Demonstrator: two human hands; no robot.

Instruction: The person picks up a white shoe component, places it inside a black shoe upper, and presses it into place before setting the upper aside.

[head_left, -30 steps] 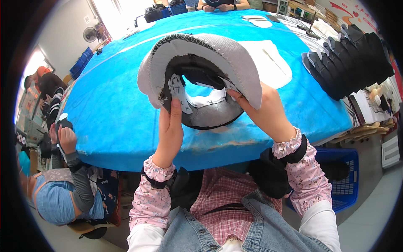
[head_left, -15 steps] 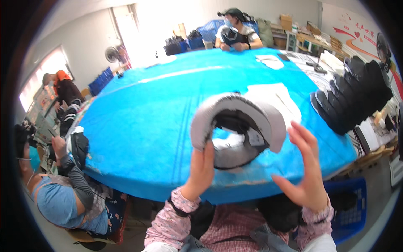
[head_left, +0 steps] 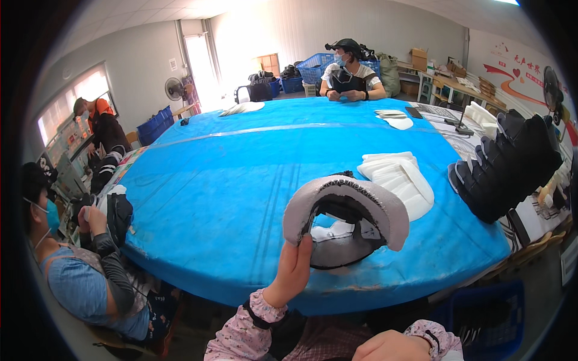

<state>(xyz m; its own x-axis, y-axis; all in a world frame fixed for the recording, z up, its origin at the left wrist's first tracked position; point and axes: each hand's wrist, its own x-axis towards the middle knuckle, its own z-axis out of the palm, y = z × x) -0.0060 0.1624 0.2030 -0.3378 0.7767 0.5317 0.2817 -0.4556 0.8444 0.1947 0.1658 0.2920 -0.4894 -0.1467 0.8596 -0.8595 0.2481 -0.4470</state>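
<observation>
My left hand (head_left: 292,269) is closed on the left side of an unfinished cap (head_left: 346,256), which it holds up over the near part of the table. The cap's inside faces me: a whitish curved brim piece (head_left: 385,207) arches across the top, with dark stitching along its inner edge. Grey and black fabric forms the ring below, and a small pale label shows inside. Low at the bottom edge, my right hand (head_left: 391,347) is near my lap with its back upward; its fingers are mostly cut off by the frame.
A blue-covered table (head_left: 205,198) spreads ahead. White curved pieces (head_left: 400,186) lie stacked beyond the cap. Black caps (head_left: 512,168) are nested at the right. A blue crate (head_left: 487,319) stands below the table. Co-workers sit at the left (head_left: 90,289) and far side (head_left: 352,75).
My right hand has dropped from beside the cap, where its fingers were spread, to the bottom edge. My left hand keeps hold of the cap. The view has tilted up a little.
</observation>
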